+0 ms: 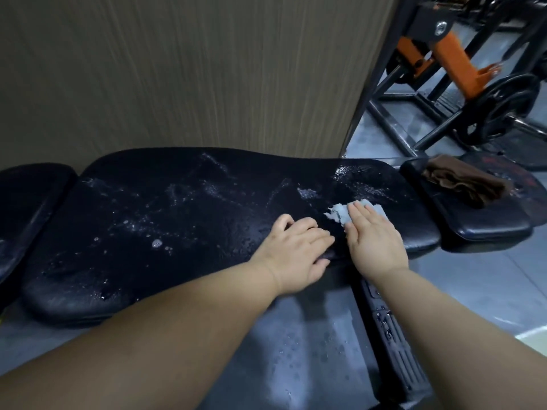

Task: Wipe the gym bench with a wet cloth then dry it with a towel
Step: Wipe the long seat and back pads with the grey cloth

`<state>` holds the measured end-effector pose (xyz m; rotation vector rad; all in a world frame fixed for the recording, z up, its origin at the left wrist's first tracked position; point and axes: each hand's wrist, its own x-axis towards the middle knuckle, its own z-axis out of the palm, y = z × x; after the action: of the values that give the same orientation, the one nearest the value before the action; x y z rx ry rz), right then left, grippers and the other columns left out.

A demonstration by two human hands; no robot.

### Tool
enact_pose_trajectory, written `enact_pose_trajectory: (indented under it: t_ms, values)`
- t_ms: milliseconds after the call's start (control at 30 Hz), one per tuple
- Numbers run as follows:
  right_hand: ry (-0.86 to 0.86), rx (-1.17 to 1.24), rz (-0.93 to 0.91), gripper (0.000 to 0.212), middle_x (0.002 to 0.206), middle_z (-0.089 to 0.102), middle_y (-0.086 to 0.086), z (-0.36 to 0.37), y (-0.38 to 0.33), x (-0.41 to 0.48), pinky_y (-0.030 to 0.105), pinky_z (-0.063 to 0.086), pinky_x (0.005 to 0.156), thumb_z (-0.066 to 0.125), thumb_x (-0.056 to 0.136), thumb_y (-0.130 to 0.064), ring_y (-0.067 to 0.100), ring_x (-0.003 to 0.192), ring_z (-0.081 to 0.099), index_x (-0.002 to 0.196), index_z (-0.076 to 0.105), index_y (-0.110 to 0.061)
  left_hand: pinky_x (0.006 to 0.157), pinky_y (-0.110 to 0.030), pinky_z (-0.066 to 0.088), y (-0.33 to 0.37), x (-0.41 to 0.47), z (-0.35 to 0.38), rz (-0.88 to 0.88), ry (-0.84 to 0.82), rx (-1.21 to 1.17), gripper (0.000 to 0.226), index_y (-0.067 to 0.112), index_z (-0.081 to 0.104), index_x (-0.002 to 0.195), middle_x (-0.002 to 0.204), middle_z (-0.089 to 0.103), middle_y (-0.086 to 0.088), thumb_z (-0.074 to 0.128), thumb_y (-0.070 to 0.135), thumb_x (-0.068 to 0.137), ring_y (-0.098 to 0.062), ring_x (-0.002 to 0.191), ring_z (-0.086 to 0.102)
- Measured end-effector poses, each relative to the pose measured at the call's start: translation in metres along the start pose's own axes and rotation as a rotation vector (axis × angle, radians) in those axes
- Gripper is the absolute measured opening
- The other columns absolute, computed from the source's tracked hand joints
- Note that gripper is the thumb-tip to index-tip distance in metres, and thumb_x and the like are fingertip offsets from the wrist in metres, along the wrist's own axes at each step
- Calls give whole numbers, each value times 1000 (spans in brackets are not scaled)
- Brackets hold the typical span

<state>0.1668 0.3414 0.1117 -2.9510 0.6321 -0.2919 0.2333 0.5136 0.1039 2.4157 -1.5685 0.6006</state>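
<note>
I am pressing the wet cloth with my flat right hand, my left hand resting loosely open on the bench (foam is lying everywhere); the towel at right is waiting.

You can count two hands, left hand and right hand, one bench, one grey cloth, one brown towel far right, one weight plate.

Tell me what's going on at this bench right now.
A person is wiping the black padded gym bench with a pale blue-grey wet cloth, pressed flat under the right hand. The left hand rests on the pad nearby. The pad is covered with droplets and suds. A folded brown towel lies untouched on the smaller black seat pad.
</note>
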Motion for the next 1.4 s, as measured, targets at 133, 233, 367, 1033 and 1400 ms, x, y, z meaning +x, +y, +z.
enact_pose_trajectory:
  t_ms: [133, 233, 367, 1033, 1400]
  values:
    - [-22, -29, 24, 51, 155, 31, -1, 8, -16, 0, 33, 16, 118, 22, 102, -34, 16, 146, 18, 148, 33, -14, 89, -36, 30, 0, -1, -1, 0, -2, 10, 44, 25, 71, 109, 108, 68, 15, 41, 44, 83, -12, 104, 53]
    - [-37, 7, -118, 61, 151, 39, 1, 4, -20, -7, 32, 19, 116, 11, 98, -39, 18, 144, 24, 145, 39, -11, 88, -35, 30, 1, -2, -2, 2, -2, 18, 42, 26, 71, 107, 104, 67, 15, 41, 45, 84, -13, 102, 53]
    - [-117, 37, -189, 47, 156, 29, -5, -6, 5, -8, 27, 12, 118, 30, 103, -30, 11, 146, 16, 149, 32, -18, 88, -37, 31, 0, -3, -2, 5, 37, 13, 43, 25, 72, 109, 107, 69, 15, 44, 44, 84, -13, 103, 52]
    - [-131, 109, -83, 47, 155, 30, -5, -20, 73, 14, 20, 9, 115, 39, 102, -32, 10, 145, 18, 147, 36, -20, 93, -37, 32, 3, -2, 0, 9, 13, -28, 43, 26, 71, 112, 113, 68, 14, 47, 46, 83, -11, 107, 52]
    - [-150, -30, -111, 49, 156, 25, 8, -10, -6, 52, 32, 13, 115, 28, 103, -27, 22, 143, 18, 148, 25, -9, 91, -36, 33, 2, 1, -1, 32, 21, -43, 40, 24, 72, 108, 109, 68, 14, 50, 44, 81, -12, 106, 52]
